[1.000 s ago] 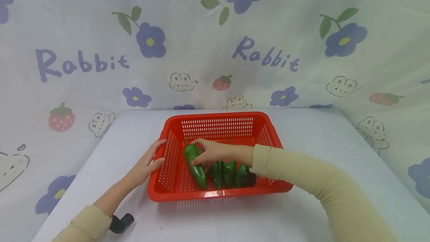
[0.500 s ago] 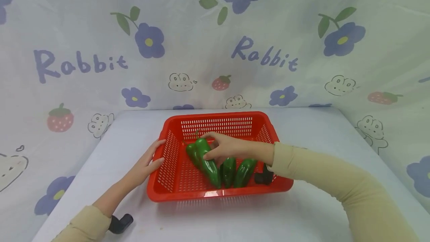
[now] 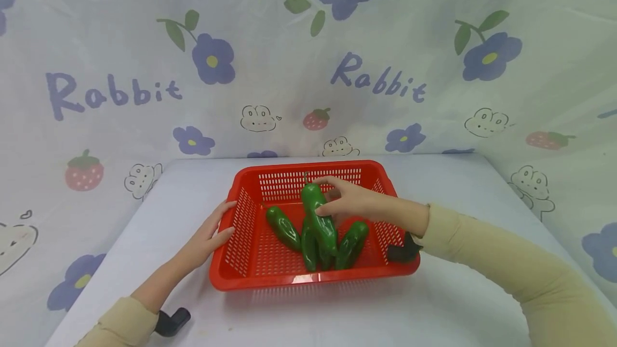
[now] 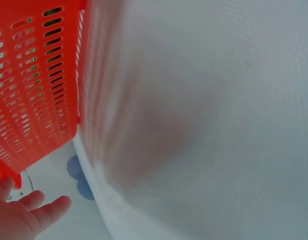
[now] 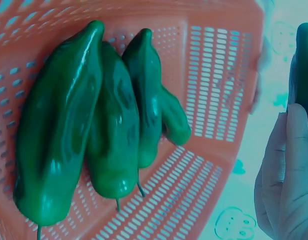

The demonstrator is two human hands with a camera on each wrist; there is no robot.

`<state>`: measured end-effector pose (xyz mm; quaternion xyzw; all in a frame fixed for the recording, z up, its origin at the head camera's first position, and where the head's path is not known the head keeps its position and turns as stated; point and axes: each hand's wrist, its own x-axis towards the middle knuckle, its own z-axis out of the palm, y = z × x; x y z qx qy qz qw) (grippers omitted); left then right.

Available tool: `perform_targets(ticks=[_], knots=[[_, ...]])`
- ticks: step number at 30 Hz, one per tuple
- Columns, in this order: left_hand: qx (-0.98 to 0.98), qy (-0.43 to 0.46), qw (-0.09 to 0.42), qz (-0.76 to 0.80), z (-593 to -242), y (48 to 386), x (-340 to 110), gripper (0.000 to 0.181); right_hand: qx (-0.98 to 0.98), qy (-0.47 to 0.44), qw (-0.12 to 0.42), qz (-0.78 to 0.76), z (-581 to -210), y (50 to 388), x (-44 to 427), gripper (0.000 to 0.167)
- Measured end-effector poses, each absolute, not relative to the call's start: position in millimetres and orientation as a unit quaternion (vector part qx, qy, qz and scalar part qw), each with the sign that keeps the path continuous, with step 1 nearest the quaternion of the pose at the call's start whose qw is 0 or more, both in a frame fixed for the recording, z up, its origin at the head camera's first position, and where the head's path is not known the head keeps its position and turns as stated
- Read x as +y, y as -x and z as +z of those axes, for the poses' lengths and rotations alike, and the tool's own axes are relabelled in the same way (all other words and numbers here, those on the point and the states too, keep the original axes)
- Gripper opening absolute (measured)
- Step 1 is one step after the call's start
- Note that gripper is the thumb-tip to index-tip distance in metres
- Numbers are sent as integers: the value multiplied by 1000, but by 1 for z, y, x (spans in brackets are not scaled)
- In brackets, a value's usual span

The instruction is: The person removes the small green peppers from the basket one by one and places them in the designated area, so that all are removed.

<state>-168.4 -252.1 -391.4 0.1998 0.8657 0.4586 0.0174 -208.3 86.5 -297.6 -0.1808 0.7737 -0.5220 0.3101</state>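
A long green pepper (image 3: 322,227) is pinched between the thumb and fingers of my right hand (image 3: 344,200), tilted with its stem up and held above the others. Several more glossy green peppers (image 3: 283,229) lie below it in a red slotted basket (image 3: 308,278). The right wrist view shows peppers (image 5: 114,130) side by side in the basket, and the held pepper (image 5: 306,75) at its right edge, partly cut off. On the basket's left rim rests my left hand (image 3: 214,229); in the left wrist view its fingers (image 4: 51,212) look extended and spread near the rim.
The basket stands on a white-covered table (image 3: 193,186). Behind hangs a patterned cloth (image 3: 289,68) with flowers and rabbits. Black devices are strapped at the left wrist (image 3: 172,321) and right wrist (image 3: 404,250).
My right hand has lifted a pepper and carried it rightward and up, uncovering another pepper at the basket's left. My left hand has stayed on the rim.
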Motion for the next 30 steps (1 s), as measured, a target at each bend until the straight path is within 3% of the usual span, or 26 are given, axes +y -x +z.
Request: perform_targets(ticks=[30], knots=[[866, -201, 15, 458, -392, 168, -252, 55, 773, 155, 223, -573, -276, 224, 175, 70]])
